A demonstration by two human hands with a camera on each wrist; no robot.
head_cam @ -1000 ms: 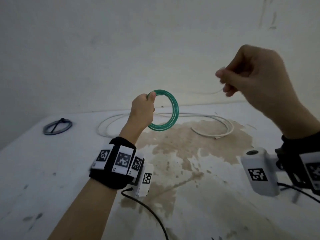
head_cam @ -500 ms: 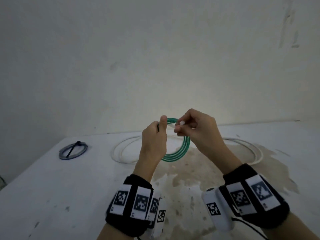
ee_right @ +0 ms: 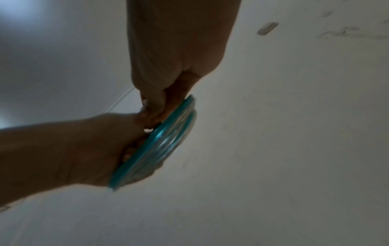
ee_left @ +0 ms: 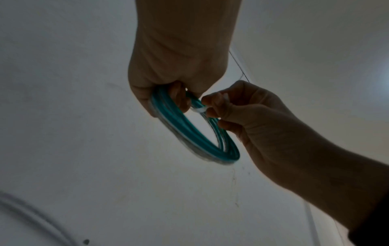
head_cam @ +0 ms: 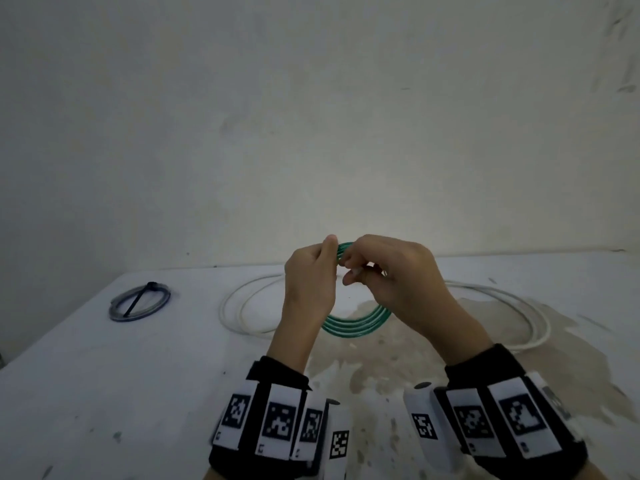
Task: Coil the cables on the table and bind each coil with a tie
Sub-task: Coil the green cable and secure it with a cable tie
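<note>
A green cable coil (head_cam: 356, 323) hangs upright above the table, gripped at its top by my left hand (head_cam: 313, 271). In the left wrist view my left hand (ee_left: 168, 93) curls round the green coil (ee_left: 210, 146). My right hand (head_cam: 384, 271) is against the coil's top and pinches a thin white tie (ee_left: 200, 109) beside the left thumb. The right wrist view shows the green coil (ee_right: 164, 141) edge-on, below my right hand (ee_right: 155, 106). A loose white cable (head_cam: 512, 299) lies in wide loops on the table behind.
A grey coil (head_cam: 140, 301) bound with a black tie lies at the far left of the white table (head_cam: 104, 375). A brown stain covers the table's middle. A bare wall rises just behind the table's far edge.
My right hand came down from the upper right with the white tie and met the left hand at the coil's top. Both hands moved closer to me.
</note>
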